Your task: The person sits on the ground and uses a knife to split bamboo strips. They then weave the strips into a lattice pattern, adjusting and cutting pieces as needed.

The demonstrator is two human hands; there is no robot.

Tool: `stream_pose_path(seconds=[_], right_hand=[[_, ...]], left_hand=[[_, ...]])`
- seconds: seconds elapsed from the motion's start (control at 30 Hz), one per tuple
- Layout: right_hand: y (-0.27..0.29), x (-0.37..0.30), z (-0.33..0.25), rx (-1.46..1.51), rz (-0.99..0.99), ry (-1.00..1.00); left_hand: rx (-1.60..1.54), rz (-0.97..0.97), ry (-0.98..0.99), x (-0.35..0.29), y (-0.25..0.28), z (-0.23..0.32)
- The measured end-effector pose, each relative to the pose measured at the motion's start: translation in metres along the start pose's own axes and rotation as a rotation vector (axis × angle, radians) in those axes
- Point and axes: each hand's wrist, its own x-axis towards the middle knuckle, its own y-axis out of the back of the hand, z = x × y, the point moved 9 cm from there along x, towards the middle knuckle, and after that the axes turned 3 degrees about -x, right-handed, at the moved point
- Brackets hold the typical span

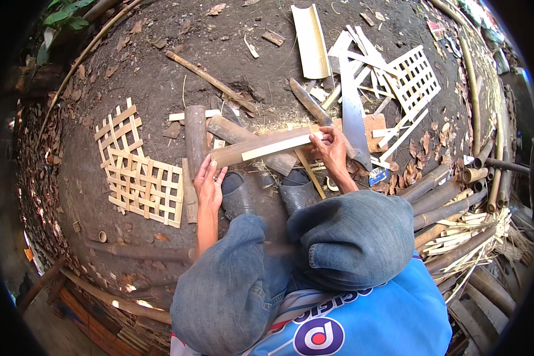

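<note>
My left hand (pixel 207 183) grips the left end of a brown split bamboo piece (pixel 260 141), held crosswise above my feet. A pale bamboo strip (pixel 277 147) lies along the near side of that piece. At the right end, my right hand (pixel 333 152) is closed, its thumb and fingers pinching the strip against the bamboo. Beneath them, a thick bamboo length (pixel 234 132) rests slantwise on the ground, beside an upright-lying round log (pixel 196 132). A handsaw (pixel 352 110) lies beyond my right hand, its blade pointing away.
Woven bamboo lattices (pixel 145 185) lie at left, with another lattice (pixel 417 82) at far right among loose pale strips. A halved bamboo trough (pixel 311 43) lies at the back. Bamboo poles (pixel 436 197) and shavings (pixel 469 237) crowd the right. A stick (pixel 210 81) lies ahead.
</note>
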Motion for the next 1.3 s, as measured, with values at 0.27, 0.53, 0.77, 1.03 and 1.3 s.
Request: stream_pose_path(seconds=[0.27,0.53,0.77,1.03,1.3], right_hand=[[-0.007,-0.004,0.021,-0.191,0.067,-0.010],[-0.004,-0.013,0.019,-0.249,0.087,-0.089],[-0.013,-0.009,0.049,0.172,-0.011,-0.268],[-0.027,-0.030,0.048,0.721,-0.251,-0.603],[-0.069,-0.046,0.017,0.828,-0.291,-0.600]], left_hand=[[0.021,0.009,-0.005,0.004,0.003,0.001],[0.010,0.030,0.021,-0.002,0.005,-0.005],[0.019,0.002,0.019,0.005,0.000,0.006],[-0.037,-0.271,-0.122,0.028,-0.115,0.087],[-0.039,-0.357,0.401,-0.016,-0.182,-0.042]])
